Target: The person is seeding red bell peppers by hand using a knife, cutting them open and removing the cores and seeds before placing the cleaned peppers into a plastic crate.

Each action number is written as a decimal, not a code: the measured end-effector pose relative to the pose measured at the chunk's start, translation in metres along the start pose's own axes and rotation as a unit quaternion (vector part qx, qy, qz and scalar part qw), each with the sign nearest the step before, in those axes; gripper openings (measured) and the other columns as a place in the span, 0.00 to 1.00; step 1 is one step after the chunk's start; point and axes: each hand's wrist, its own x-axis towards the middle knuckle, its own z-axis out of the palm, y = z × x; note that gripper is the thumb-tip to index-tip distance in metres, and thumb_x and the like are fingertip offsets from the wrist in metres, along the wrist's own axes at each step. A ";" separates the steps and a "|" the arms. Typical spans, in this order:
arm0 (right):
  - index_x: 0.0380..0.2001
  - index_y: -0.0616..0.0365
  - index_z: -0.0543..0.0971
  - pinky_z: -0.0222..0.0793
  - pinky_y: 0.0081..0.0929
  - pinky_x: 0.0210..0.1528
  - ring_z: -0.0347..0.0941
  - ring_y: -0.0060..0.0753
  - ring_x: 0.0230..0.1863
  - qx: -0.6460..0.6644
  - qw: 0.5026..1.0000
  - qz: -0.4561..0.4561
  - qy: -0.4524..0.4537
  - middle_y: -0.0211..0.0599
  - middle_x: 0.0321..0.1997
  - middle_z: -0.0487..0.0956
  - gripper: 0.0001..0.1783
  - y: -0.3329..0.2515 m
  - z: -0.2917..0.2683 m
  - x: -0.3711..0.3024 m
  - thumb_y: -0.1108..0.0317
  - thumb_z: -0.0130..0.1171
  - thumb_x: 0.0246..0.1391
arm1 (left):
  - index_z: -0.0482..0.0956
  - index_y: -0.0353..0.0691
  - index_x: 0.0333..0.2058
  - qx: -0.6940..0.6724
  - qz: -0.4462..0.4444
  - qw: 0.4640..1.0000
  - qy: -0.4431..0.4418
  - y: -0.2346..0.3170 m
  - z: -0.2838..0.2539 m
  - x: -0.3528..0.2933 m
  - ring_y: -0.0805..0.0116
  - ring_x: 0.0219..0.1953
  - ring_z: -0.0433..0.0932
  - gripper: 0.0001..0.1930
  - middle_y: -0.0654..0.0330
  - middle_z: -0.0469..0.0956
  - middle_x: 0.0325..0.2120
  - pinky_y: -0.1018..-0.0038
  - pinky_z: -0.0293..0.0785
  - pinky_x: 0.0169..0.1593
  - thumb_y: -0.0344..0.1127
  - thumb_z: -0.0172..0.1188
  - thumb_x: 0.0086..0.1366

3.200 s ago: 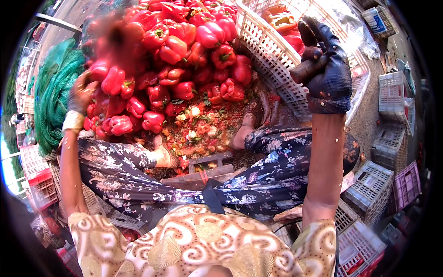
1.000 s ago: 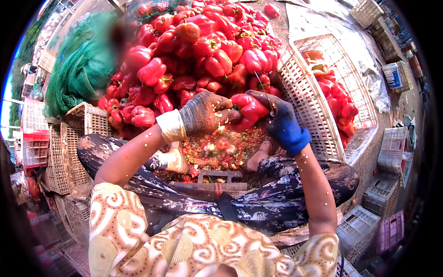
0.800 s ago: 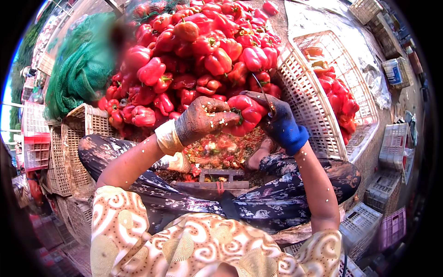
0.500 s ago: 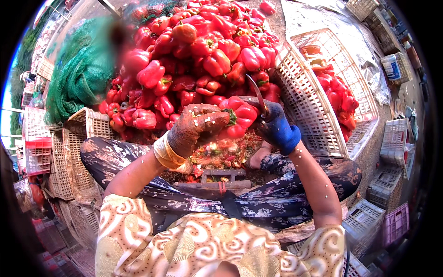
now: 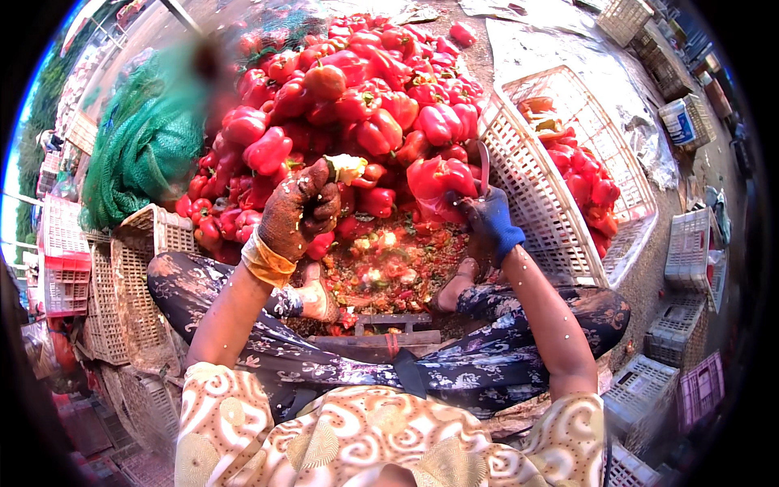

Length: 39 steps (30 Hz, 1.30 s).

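Observation:
My left hand, in a brown-stained glove, is closed on a pepper core, pale and seedy with a bit of green stem. Over to the right, my right hand wears a blue glove and grips a small knife with its blade pointing up. The same hand also holds a red bell pepper, opened out, against its fingers. Beyond both hands rises a big heap of red bell peppers. Seeds and pale scraps cover the ground between my feet.
A tilted white plastic crate with red pepper pieces stands at my right. Green netting lies at the left of the heap, near worn crates. A low wooden piece sits before me. More crates line the right.
The core has come out of the pepper. My left hand has drawn left with it, while my right hand has moved slightly right and down with the pepper and knife.

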 end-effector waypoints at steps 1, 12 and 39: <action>0.40 0.60 0.81 0.59 0.15 0.17 0.66 0.13 0.17 -0.005 1.000 -0.013 0.018 0.24 0.22 0.76 0.15 -0.014 -0.001 -0.005 0.64 0.66 0.51 | 0.69 0.42 0.35 0.005 -0.003 1.000 -0.015 -0.002 0.000 0.001 0.81 0.18 0.58 0.14 0.71 0.61 0.20 0.85 0.51 0.18 0.48 0.50 0.70; 0.36 0.59 0.76 0.62 0.18 0.17 0.67 0.21 0.17 0.246 0.911 -0.137 0.302 0.29 0.23 0.74 0.16 -0.099 -0.085 0.045 0.58 0.67 0.52 | 0.72 0.41 0.36 0.169 -0.040 0.984 0.042 -0.039 -0.008 -0.003 0.81 0.17 0.60 0.18 0.69 0.64 0.18 0.84 0.52 0.18 0.52 0.54 0.67; 0.49 0.63 0.75 0.69 0.16 0.31 0.79 0.29 0.40 0.213 0.965 -0.111 0.107 0.37 0.43 0.80 0.17 -0.082 -0.020 -0.006 0.65 0.57 0.59 | 0.67 0.37 0.58 0.845 0.069 0.314 0.428 0.202 -0.301 -0.195 0.57 0.45 0.79 0.33 0.47 0.77 0.48 0.68 0.74 0.50 0.34 0.69 0.53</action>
